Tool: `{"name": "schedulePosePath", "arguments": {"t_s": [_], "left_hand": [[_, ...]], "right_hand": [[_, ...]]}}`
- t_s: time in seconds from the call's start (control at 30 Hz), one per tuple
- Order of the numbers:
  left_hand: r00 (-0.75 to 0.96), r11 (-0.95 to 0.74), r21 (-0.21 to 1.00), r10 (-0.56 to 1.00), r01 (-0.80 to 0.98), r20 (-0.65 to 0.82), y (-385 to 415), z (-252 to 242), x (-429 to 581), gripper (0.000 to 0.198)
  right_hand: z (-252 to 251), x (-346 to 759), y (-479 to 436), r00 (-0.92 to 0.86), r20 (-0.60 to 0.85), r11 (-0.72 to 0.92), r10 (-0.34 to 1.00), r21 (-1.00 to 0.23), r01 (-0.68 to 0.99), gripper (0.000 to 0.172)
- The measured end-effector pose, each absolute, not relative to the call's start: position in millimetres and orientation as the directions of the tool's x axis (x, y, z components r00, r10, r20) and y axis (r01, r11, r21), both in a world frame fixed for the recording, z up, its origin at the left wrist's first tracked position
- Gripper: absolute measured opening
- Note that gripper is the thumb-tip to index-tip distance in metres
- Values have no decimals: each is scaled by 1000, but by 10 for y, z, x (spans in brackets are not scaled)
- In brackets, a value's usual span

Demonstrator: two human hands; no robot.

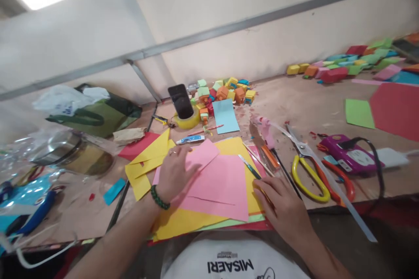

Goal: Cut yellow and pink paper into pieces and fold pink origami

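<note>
Pink rectangular paper sheets (222, 178), flat on larger yellow paper (183, 224). Left hand (175, 172): thumb apart from fingers, resting on pink. Right hand (281, 205): fingers clamped round slim, pointed, pen-like cutter (250, 168). Best pressed flat, well clear of tip.

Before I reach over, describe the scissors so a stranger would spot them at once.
On the brown table, start at the person's right hand; the scissors lie to its right, between it and the purple device. Their metal blades point toward the wall, and a long translucent stick crosses them. What sets them apart from their neighbours is the mismatched handles: one yellow loop, one orange-red loop.
</note>
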State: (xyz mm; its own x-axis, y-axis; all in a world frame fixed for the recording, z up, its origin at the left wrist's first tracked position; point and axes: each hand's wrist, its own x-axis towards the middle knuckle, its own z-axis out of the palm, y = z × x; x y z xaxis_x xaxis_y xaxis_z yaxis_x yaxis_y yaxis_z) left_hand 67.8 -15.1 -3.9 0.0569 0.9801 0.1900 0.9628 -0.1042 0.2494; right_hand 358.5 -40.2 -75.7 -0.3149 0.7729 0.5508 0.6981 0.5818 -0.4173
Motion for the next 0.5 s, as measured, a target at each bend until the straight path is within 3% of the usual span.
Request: {"name": "schedulePosePath", "arguments": {"t_s": [0.13, 0.33, 0.5], "left_hand": [[148, -136, 239, 988, 962, -32, -398, -86, 979, 50], [-19, 89, 252, 963, 964, -270, -446, 82, 1180, 50], [43, 44, 285, 955, 957, -292, -524, 273, 1152, 9]], "right_hand": [[-800, 3614, -380, -329, 549, 587, 768, -399, 705, 20], [-735, 3599, -326, -367, 622, 651, 691, -316, 690, 20], [-638, 3554, -307, -357, 670, 660, 651, -267, 702, 21]]}}
